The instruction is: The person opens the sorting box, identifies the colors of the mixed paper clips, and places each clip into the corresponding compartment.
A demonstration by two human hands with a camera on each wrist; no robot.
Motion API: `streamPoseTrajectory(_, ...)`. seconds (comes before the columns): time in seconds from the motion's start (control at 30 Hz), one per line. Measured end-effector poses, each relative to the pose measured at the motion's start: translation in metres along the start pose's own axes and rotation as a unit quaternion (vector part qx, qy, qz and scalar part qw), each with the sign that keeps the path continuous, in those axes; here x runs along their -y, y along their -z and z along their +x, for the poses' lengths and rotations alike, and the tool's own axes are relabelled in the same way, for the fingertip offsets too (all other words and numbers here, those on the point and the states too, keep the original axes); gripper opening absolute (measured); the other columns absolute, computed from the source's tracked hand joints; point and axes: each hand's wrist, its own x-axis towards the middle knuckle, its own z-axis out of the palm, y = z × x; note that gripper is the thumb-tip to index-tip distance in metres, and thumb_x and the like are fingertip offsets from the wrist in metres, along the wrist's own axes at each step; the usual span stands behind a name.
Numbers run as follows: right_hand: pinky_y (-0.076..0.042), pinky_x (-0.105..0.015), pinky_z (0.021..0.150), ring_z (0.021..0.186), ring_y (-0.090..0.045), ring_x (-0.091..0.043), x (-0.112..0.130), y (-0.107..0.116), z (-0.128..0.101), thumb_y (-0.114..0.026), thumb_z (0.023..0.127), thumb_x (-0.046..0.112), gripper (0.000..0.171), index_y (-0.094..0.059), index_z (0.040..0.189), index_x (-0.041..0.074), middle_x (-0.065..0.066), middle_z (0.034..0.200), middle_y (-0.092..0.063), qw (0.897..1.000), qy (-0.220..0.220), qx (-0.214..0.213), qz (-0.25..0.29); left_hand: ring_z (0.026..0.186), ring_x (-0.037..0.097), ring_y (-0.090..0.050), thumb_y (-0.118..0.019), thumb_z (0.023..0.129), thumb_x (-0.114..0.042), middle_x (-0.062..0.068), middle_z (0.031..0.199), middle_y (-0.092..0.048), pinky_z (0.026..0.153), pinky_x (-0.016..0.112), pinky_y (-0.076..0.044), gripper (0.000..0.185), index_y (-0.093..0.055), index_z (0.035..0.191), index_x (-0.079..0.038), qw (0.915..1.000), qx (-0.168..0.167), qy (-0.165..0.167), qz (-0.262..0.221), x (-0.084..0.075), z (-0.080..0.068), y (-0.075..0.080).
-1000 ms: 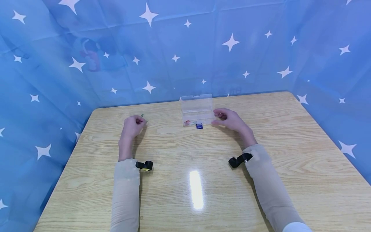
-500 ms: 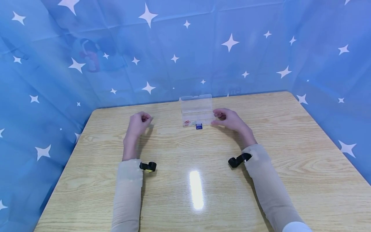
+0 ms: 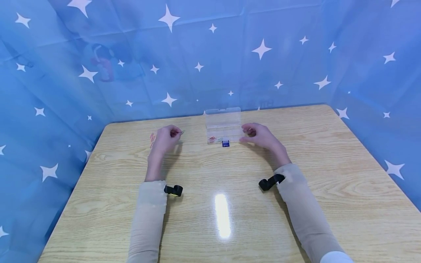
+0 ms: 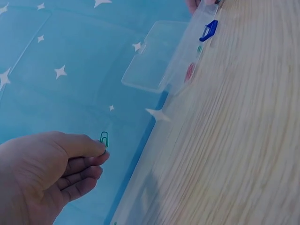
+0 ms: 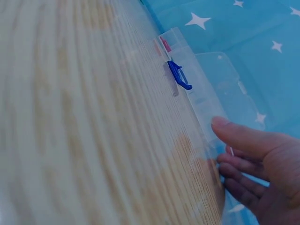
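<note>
My left hand (image 3: 164,138) pinches a green paper clip (image 4: 104,137) between thumb and index finger, raised over the table's far left part. To its right stands a clear plastic organizer box (image 3: 224,130) with its lid (image 4: 152,56) tipped up at the back. Red paper clips (image 3: 212,139) lie in the box's left end, with a bit of green (image 4: 199,48) beside them. A blue latch (image 5: 179,75) sticks out from its front. My right hand (image 3: 260,136) holds the right end of the box, thumb at the front corner and fingers behind.
Several red paper clips (image 3: 152,137) lie on the wooden table (image 3: 197,175) left of my left hand, partly behind it. A blue star-patterned cloth (image 3: 184,54) hangs along the table's far edge, close behind the box.
My left hand has moved right toward the box, carrying the green paper clip, and red clips on the table have come into sight behind it. My right hand and the box stay in place.
</note>
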Motion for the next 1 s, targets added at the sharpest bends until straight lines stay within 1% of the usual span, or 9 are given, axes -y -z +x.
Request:
streamPoseTrajectory(0.2, -0.046, -0.048, 0.100, 0.114, -0.056, -0.032, -0.002, -0.002, 0.001, -0.078, 0.091, 0.030, 0.062, -0.055, 0.141, 0.003, -0.018, 0.128, -0.060, 1.000, 0.002, 0.002, -0.007, 0.089, 0.030, -0.065, -0.063, 0.097, -0.005, 0.019, 0.096, -0.070, 0.082, 0.040, -0.054, 0.015, -0.071, 0.104, 0.006, 0.9999, 0.007, -0.012, -0.008, -0.008, 0.003, -0.010)
streamPoseTrajectory(0.43, -0.046, -0.047, 0.100, 0.115, -0.056, -0.032, 0.000, -0.001, 0.000, -0.078, 0.091, 0.028, 0.061, -0.055, 0.140, 0.002, -0.018, 0.128, -0.060, 1.000, 0.003, 0.002, 0.002, 0.089, 0.028, -0.065, -0.063, 0.095, -0.003, 0.017, 0.096, -0.070, 0.082, 0.038, -0.054, 0.013, -0.071, 0.103, 0.005, 0.9993, 0.010, -0.030, -0.020, -0.017, 0.006, -0.022)
streamPoseTrajectory(0.73, -0.046, -0.048, 0.101, 0.116, -0.056, -0.033, 0.000, 0.000, 0.001, -0.078, 0.091, 0.028, 0.062, -0.053, 0.142, 0.001, -0.019, 0.129, -0.059, 1.000, 0.002, 0.003, -0.001, 0.090, 0.026, -0.064, -0.064, 0.096, -0.003, 0.015, 0.097, -0.069, 0.083, 0.036, -0.054, 0.012, -0.070, 0.103, 0.003, 0.9992, 0.022, -0.024, -0.024, -0.029, 0.009, -0.035)
streamPoseTrajectory(0.87, -0.045, -0.048, 0.101, 0.116, -0.056, -0.033, 0.000, 0.001, 0.000, -0.078, 0.091, 0.028, 0.063, -0.052, 0.142, 0.001, -0.019, 0.130, -0.059, 1.000, 0.002, 0.002, -0.001, 0.091, 0.025, -0.064, -0.064, 0.096, -0.003, 0.015, 0.098, -0.069, 0.084, 0.034, -0.054, 0.012, -0.070, 0.105, 0.003, 0.9988, 0.034, -0.022, -0.027, -0.037, 0.012, -0.043)
streamPoseTrajectory(1.0, -0.045, -0.048, 0.101, 0.116, -0.055, -0.033, 0.000, 0.001, -0.001, -0.077, 0.091, 0.029, 0.064, -0.052, 0.143, 0.001, -0.019, 0.130, -0.059, 1.000, 0.001, 0.002, -0.001, 0.091, 0.024, -0.064, -0.064, 0.097, -0.004, 0.014, 0.098, -0.069, 0.083, 0.032, -0.054, 0.012, -0.070, 0.104, 0.003, 0.9989, 0.035, -0.023, -0.020, -0.046, 0.015, -0.050)
